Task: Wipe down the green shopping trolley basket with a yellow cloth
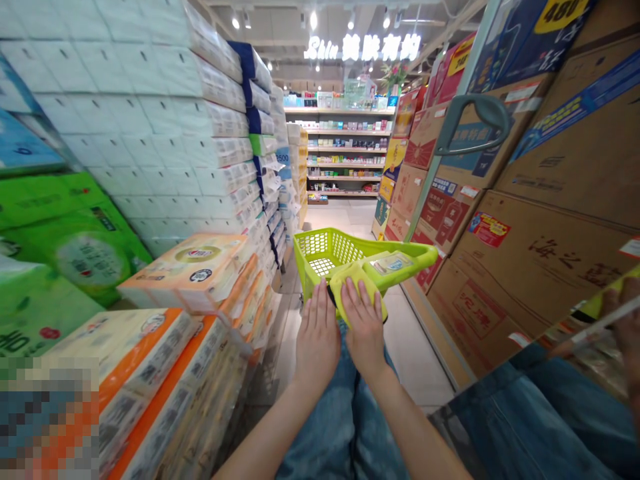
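A lime-green plastic shopping cart (333,243) stands just in front of my knees, its perforated basket showing no goods. At the cart's near end, a rounded yellow-green piece (377,303) lies over a dark bar, of which only the ends show. My left hand (317,333) rests on the bar's left end, fingers stretched forward and close together. Over the yellow-green piece lies my right hand (364,327), with its fingers long, flat and slightly apart. Both thumbs are mostly hidden. A picture label (393,262) sits on the cart just beyond my right fingertips.
Tissue packs (185,267) are stacked along the left, close to the cart. Cardboard cartons (500,267) line the right, with a grey looped handle (475,123) in front. A mirror (540,407) reflects denim at lower right. Tiled floor (340,215) leads to stocked shelves (345,150).
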The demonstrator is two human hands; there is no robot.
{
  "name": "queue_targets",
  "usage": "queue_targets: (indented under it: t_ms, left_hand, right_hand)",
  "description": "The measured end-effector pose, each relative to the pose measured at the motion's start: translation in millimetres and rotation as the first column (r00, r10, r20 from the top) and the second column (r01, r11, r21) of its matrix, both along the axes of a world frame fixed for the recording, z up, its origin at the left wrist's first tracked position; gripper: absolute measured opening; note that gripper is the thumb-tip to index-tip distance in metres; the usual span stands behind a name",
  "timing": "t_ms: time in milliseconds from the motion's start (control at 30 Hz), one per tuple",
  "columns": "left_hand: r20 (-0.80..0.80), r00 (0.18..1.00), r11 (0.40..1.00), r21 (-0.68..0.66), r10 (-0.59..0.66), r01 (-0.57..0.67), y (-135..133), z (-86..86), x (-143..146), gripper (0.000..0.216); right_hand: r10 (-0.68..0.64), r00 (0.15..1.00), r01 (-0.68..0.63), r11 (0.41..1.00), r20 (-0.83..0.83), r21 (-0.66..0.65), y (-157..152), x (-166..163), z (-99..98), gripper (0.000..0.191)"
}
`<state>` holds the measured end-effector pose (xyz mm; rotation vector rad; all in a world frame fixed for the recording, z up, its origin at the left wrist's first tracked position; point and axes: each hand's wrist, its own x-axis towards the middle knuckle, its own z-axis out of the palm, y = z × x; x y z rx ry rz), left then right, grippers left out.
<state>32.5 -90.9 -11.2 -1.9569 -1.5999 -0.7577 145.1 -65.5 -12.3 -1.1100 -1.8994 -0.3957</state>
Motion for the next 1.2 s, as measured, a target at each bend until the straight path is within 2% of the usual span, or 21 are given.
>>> queue_targets:
  t_ms: [167,267,400,533,633,700,800,867,967,1100,1200]
  left_hand:
    - [-0.003,1.0,1.0,-0.017,-0.006,0.006,-2,0.9,-1,0.074]
    - [0.0,1.0,1.0,-0.006,-0.003,0.003,-3,1.3,1,0.075]
    - [0.009,1.0,1.0,-0.01,0.005,-0.005,-2,1.3,2,0.073]
    - [0.009,1.0,1.0,-0.03,0.003,-0.003,-3,2.3,-1,0.073]
    - [0.015,1.0,0.999,-0.032,-0.01,0.01,-5,3.7,-1,0.074]
    - [0.026,1.0,0.999,-0.03,-0.011,0.012,-5,4.5,2,0.075]
    - [0.04,0.999,0.999,-0.039,0.011,-0.009,-5,5.6,5,0.075]
    - [0.034,0.999,0.999,-0.048,0.025,-0.023,-5,6.5,6,0.074]
    - [0.023,1.0,0.999,-0.05,0.016,-0.015,-6,8.1,4,0.072]
    - [0.032,0.999,0.999,-0.054,-0.004,0.005,-8,10.5,4,0.072]
    - [0.052,0.999,0.998,-0.061,0.002,0.001,-8,10.5,7,0.073]
  right_hand:
    - [-0.131,0.984,0.135,0.991,-0.122,0.024,22,37,0.8,0.08]
    - [-0.137,0.975,0.132,0.991,-0.176,-0.035,13,22,1.6,0.082]
    - [-0.019,0.998,0.017,1.0,-0.064,-0.026,-6,-8,0.3,0.079]
    - [-0.023,1.0,0.023,0.999,-0.004,0.029,6,11,0.9,0.078]
    - [-0.128,0.989,0.13,0.991,-0.076,0.013,17,29,3.8,0.08]
    - [-0.169,0.977,0.168,0.986,-0.13,-0.025,15,26,5.7,0.082]
    - [-0.101,0.988,0.094,0.994,-0.114,-0.063,0,4,6.1,0.081]
    - [-0.025,0.998,0.023,0.999,-0.054,-0.043,-6,-5,4.9,0.078]
    - [0.023,1.0,-0.023,1.0,0.018,0.0,0,6,3.4,0.076]
    - [-0.083,0.995,0.085,0.996,-0.06,0.025,18,32,3.4,0.078]
    - [-0.14,0.981,0.139,0.99,-0.135,-0.017,13,22,3.2,0.081]
